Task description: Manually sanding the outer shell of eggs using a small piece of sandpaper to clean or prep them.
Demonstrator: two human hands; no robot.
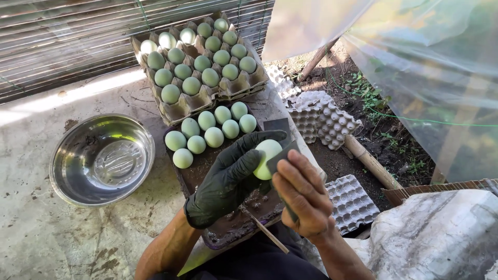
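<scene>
A pale green egg (268,157) sits gripped in the black-gloved left hand (228,179) above a dark muddy tray (193,178) of 9 similar eggs (210,133), while the bare right hand (302,197) pinches a dark flat scraper (278,159) against it.

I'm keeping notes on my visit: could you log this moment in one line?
left hand: gloved, holds pale green egg | right hand: bare, dark scraper against egg | below: dark tray

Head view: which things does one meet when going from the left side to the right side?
Steel bowl → gloved left hand → pale green egg → bare right hand → empty white egg tray → white sack.
</scene>
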